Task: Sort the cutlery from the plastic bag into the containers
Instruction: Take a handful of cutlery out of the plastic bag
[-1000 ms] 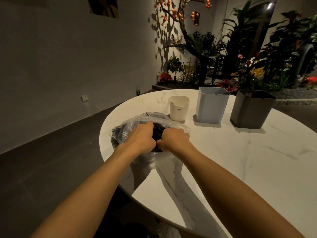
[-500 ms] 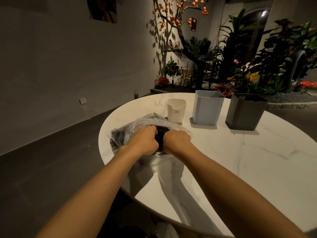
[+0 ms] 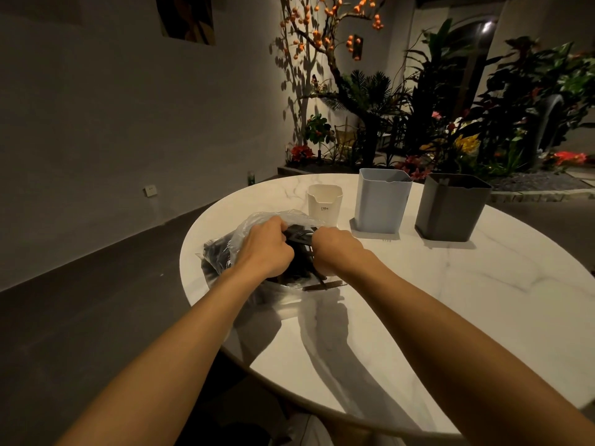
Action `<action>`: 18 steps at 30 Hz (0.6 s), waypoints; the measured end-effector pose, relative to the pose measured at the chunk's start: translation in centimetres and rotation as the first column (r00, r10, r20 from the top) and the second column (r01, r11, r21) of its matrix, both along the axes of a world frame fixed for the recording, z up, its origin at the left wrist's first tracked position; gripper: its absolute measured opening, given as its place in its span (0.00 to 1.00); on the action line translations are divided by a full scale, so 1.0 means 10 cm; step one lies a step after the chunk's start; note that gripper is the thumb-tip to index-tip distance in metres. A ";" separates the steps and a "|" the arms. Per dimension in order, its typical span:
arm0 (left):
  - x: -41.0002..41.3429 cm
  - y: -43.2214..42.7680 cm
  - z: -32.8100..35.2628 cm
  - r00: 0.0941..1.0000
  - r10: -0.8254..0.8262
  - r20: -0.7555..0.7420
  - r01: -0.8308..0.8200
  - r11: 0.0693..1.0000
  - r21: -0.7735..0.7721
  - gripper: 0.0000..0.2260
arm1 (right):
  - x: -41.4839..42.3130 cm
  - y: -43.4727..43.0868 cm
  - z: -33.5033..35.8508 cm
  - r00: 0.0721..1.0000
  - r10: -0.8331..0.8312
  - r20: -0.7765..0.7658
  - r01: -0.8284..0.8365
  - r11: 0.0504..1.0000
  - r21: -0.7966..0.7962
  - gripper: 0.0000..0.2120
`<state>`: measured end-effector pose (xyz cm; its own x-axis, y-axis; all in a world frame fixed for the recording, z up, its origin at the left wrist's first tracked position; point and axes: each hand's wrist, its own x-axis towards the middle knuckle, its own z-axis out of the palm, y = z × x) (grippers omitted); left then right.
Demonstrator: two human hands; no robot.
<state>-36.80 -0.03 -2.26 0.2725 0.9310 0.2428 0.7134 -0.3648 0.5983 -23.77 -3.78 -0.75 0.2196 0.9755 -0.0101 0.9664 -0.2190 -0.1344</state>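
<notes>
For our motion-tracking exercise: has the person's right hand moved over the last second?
Yes. Gripping the plastic bag, the right hand has shifted rightward, away from the left hand, judged against the white container.

The person's left hand [image 3: 262,249] and right hand [image 3: 336,252] were bare, and both forearms were bare to the frame's edge.

table [image 3: 483,317] white marble, grey veins | cutlery [image 3: 299,249] black | containers: white [image 3: 323,206], pale blue [image 3: 381,201], dark grey [image 3: 450,209]

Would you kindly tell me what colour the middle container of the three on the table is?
The middle container is pale blue; the head view shows it.
</notes>
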 end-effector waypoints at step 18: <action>0.11 -0.04 -0.16 0.901 -0.037 -0.433 0.048 0.999 0.014 0.39 | 0.38 -0.33 0.31 0.992 0.123 0.040 -0.115 0.980 -0.160 0.14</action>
